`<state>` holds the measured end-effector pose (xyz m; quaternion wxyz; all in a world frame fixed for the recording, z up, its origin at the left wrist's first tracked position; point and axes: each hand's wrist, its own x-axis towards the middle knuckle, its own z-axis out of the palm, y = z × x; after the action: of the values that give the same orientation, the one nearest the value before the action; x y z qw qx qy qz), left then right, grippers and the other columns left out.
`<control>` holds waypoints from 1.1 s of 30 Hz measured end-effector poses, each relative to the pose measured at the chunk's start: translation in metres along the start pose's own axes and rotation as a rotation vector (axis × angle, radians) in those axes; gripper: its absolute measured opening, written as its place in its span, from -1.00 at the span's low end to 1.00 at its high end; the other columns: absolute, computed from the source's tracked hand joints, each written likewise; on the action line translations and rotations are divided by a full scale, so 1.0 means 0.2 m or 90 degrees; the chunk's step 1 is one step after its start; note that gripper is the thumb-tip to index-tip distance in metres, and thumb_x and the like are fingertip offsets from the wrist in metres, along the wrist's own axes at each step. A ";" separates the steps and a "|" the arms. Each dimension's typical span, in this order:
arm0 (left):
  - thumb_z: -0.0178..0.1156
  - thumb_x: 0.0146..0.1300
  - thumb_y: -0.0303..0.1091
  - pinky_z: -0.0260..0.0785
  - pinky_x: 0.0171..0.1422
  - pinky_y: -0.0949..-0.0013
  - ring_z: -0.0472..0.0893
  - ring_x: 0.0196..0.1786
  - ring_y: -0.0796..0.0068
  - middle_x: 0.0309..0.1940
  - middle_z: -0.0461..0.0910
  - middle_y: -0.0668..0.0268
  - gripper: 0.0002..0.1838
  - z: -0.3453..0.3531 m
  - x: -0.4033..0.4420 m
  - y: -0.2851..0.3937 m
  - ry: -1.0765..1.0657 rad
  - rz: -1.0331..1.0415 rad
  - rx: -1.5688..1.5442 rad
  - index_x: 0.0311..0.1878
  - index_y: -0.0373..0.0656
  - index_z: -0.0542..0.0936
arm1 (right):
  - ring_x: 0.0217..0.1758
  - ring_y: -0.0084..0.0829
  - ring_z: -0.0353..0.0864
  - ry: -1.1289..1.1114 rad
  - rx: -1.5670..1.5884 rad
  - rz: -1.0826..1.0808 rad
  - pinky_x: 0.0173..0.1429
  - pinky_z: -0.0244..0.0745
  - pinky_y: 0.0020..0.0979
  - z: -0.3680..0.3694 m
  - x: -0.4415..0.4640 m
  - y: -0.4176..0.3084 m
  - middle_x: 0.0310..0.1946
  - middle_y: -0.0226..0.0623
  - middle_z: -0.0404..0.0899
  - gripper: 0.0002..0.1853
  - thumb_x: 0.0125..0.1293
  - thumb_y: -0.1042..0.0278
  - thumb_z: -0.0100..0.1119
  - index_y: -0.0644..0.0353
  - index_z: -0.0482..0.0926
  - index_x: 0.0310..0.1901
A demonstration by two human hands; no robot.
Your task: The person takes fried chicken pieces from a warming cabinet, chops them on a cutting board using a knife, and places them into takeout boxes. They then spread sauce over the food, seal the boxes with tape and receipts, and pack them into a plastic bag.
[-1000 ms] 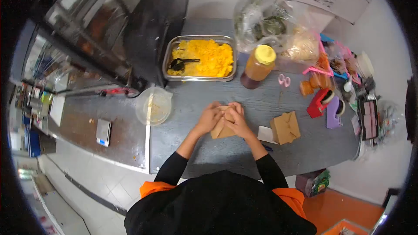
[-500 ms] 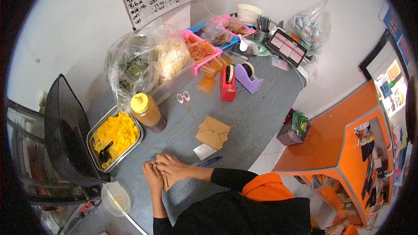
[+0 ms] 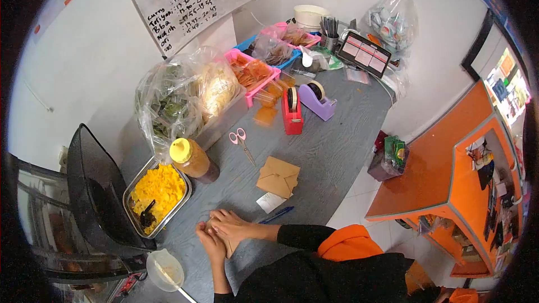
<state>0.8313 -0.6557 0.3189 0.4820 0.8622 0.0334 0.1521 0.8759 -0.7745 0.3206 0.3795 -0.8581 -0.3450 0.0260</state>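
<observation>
Two cardboard boxes, different stages. Far one — small folded brown cardboard box with crossed flaps [image 3: 278, 175], right of the hands — looks done: top flaps down, standing alone on the grey wood-grain table [image 3: 325, 151]. The task's piece, a plain brown cardboard box [image 3: 231, 248], sits near the table's near edge, under the hands, and looks unfinished or at least unconfirmed. Left hand [image 3: 209, 239] is curled around its left side, right hand [image 3: 229, 226] lies over the top with fingers narrow and bent — both holding the box. A printed white paper slip [image 3: 270, 202] lies against the far box, apparently unattached; a slim blue pen [image 3: 277, 215] lies right of the right hand, unheld. Rectangular silver metal tray [image 3: 173, 214] at left holds chopped yellow food [image 3: 160, 188], plenty remaining. Hard to make out: fingers and wrists cover most of the near box, so flap position can't be told; contents of both boxes hidden; slip's print too small; orange cloth [image 3: 465, 295] at the near right cut off, owner unclear.
</observation>
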 end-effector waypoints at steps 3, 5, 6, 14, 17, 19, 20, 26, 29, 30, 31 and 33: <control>-0.22 0.19 -0.48 0.15 0.04 0.25 0.34 -0.07 0.11 -0.11 0.29 -0.03 -0.72 0.01 -0.02 0.00 0.014 0.024 0.062 -0.03 -0.34 0.19 | 0.07 -0.10 0.14 -0.012 -0.051 -0.042 -0.01 0.20 -0.10 -0.03 -0.03 -0.03 0.02 -0.05 0.14 -0.71 0.11 0.29 -0.09 0.22 0.31 -0.15; -0.22 0.21 -0.46 0.19 -0.01 0.28 0.37 -0.10 0.19 -0.15 0.33 -0.01 -0.72 0.03 -0.02 0.00 0.042 0.024 0.054 -0.02 -0.33 0.17 | 0.07 -0.11 0.15 -0.010 -0.097 -0.067 -0.01 0.20 -0.09 0.00 -0.05 -0.04 0.01 -0.06 0.15 -0.71 0.11 0.28 -0.10 0.21 0.30 -0.15; -0.22 0.21 -0.46 0.19 -0.01 0.28 0.37 -0.10 0.19 -0.15 0.33 -0.01 -0.72 0.03 -0.02 0.01 0.040 0.030 0.055 -0.02 -0.33 0.17 | 0.03 -0.11 0.17 0.045 -0.119 -0.068 -0.04 0.21 -0.09 0.03 -0.06 -0.03 -0.02 -0.10 0.17 -0.73 0.13 0.25 -0.12 0.21 0.31 -0.18; -0.16 0.21 -0.26 0.17 -0.04 0.13 0.36 -0.09 0.08 -0.14 0.36 -0.03 -0.65 0.01 -0.03 0.06 -0.016 -0.023 0.129 0.01 -0.25 0.22 | 0.02 -0.11 0.20 -0.014 -0.034 0.070 -0.02 0.19 -0.08 0.00 -0.04 -0.06 -0.04 -0.12 0.19 -0.74 0.15 0.28 -0.15 0.20 0.30 -0.15; -0.11 0.15 -0.03 -0.06 0.05 -0.14 0.19 0.06 -0.04 0.04 0.21 -0.01 -0.46 0.01 -0.07 0.11 0.017 0.067 0.480 0.06 -0.27 0.22 | 0.00 -0.08 0.20 0.091 0.036 0.110 -0.06 0.22 -0.09 -0.03 -0.06 -0.03 -0.04 -0.15 0.18 -0.70 0.09 0.34 -0.07 0.21 0.28 -0.12; -0.06 0.02 0.12 -0.14 0.06 -0.20 0.13 0.10 -0.06 0.10 0.14 0.00 -0.32 -0.03 -0.07 0.15 -0.056 0.156 0.538 0.10 -0.21 0.20 | 0.01 -0.09 0.23 0.304 0.093 0.006 -0.02 0.21 -0.17 -0.08 -0.05 0.03 -0.03 -0.14 0.20 -0.69 0.01 0.45 0.00 0.21 0.30 -0.15; -0.01 -0.10 0.28 -0.21 0.06 -0.27 0.07 0.15 -0.07 0.15 0.06 0.01 -0.17 -0.05 -0.06 0.19 -0.134 0.244 0.597 0.13 -0.16 0.19 | 0.01 -0.09 0.23 0.302 0.089 0.001 -0.02 0.21 -0.17 -0.16 -0.06 0.04 -0.03 -0.14 0.20 -0.69 0.01 0.45 0.00 0.21 0.30 -0.15; 0.33 -0.61 0.21 -0.11 0.10 -0.17 0.09 0.15 -0.02 0.11 0.09 0.00 0.15 -0.04 0.01 0.34 -0.353 0.062 0.525 0.19 0.01 0.08 | -0.06 -0.14 0.31 0.679 -0.157 -0.011 0.04 0.12 -0.20 -1.10 -0.41 0.47 -0.18 -0.10 0.35 -0.75 -0.10 0.46 0.07 0.22 0.38 -0.30; 0.41 -0.68 0.00 -0.06 0.11 -0.13 0.12 0.13 -0.03 0.09 0.09 -0.02 0.19 0.01 0.02 0.38 -0.360 -0.035 0.571 0.19 0.01 0.02 | -0.01 -0.15 0.24 0.728 -0.463 0.213 0.06 0.07 -0.19 -1.66 -0.67 0.93 -0.16 -0.11 0.32 -0.74 -0.04 0.45 0.04 0.24 0.35 -0.25; 0.38 -0.63 0.06 -0.02 0.08 -0.11 0.14 0.11 -0.03 0.07 0.12 -0.03 0.17 0.02 0.02 0.35 -0.333 -0.055 0.558 0.20 -0.02 0.03 | 0.07 -0.09 0.13 0.746 -0.486 0.324 0.11 -0.02 -0.13 -1.83 -0.75 1.14 -0.05 -0.07 0.21 -0.66 -0.04 0.34 0.07 0.17 0.34 -0.16; 0.36 -0.59 0.13 0.03 0.05 -0.09 0.17 0.10 -0.03 0.05 0.15 -0.04 0.16 0.04 0.02 0.32 -0.303 -0.073 0.542 0.20 -0.05 0.03 | 0.10 -0.03 0.07 0.747 -0.515 0.424 0.13 -0.04 -0.07 -1.99 -0.82 1.33 0.02 -0.04 0.13 -0.59 -0.05 0.27 0.08 0.12 0.32 -0.09; 0.28 -0.49 0.22 0.04 0.06 -0.09 0.16 0.12 -0.05 0.09 0.13 0.00 0.10 0.07 -0.02 0.24 -0.198 -0.066 0.586 0.20 -0.05 0.06 | 0.13 0.04 0.01 0.747 -0.541 0.515 0.14 -0.07 -0.02 -2.32 -0.92 1.63 0.08 -0.01 0.05 -0.52 -0.05 0.20 0.09 0.06 0.30 -0.02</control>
<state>0.8277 -0.6936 0.3517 0.0568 0.9955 0.0677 -0.0330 1.0651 -1.3342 0.3918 0.1025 -0.8604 0.2635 -0.4240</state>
